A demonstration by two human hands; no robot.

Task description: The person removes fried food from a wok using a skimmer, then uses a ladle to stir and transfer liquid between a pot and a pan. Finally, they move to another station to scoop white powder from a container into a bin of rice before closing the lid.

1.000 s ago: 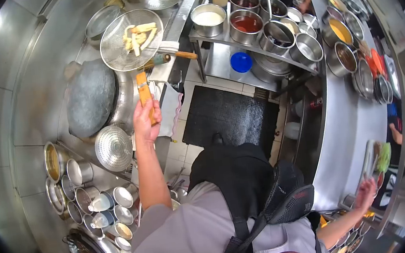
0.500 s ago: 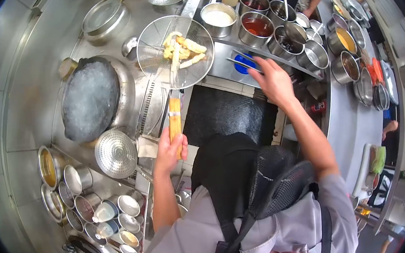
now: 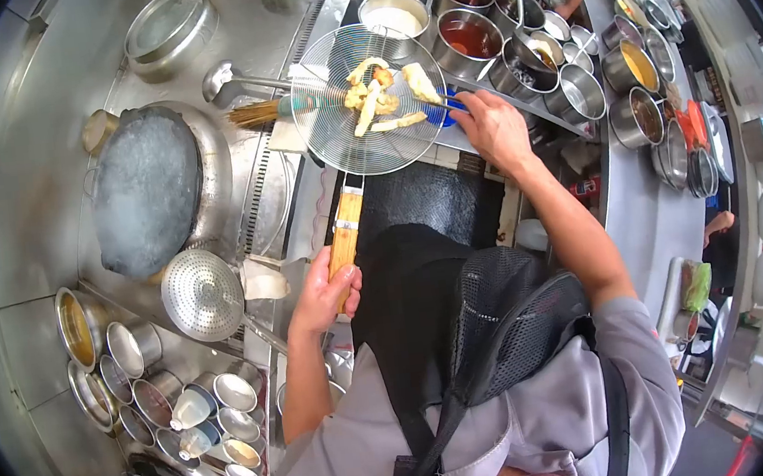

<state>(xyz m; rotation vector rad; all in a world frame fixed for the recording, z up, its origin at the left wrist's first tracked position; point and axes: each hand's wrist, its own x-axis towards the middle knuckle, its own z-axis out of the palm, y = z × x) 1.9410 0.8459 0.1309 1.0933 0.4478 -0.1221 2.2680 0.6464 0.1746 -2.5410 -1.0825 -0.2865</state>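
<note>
My left hand [image 3: 324, 292] is wrapped round the wooden handle of a wire mesh strainer [image 3: 324, 137], held out in front of me. Several golden fried pieces [image 3: 371, 101] lie in its mesh. From the right, my right hand [image 3: 496, 133] reaches in with thin metal tongs [image 3: 449, 103] pinched in its fingers. The tong tips are at one pale fried piece [image 3: 421, 83] near the strainer's right side. Behind the tongs shows part of a blue object [image 3: 456, 114]; the strainer and hand hide the rest.
A steaming dark wok [image 3: 149, 193] stands at the left, with a perforated skimmer [image 3: 203, 295] below it. A bamboo brush [image 3: 255, 114] lies beyond the strainer. Sauce pots [image 3: 469, 38] line the right counter, where another person's hand [image 3: 573, 4] appears. Metal containers [image 3: 132, 346] crowd the lower left.
My right hand has brought the tongs from beside the blue object to the strainer and onto a fried piece. The strainer has moved right in view, and the brush behind it now shows.
</note>
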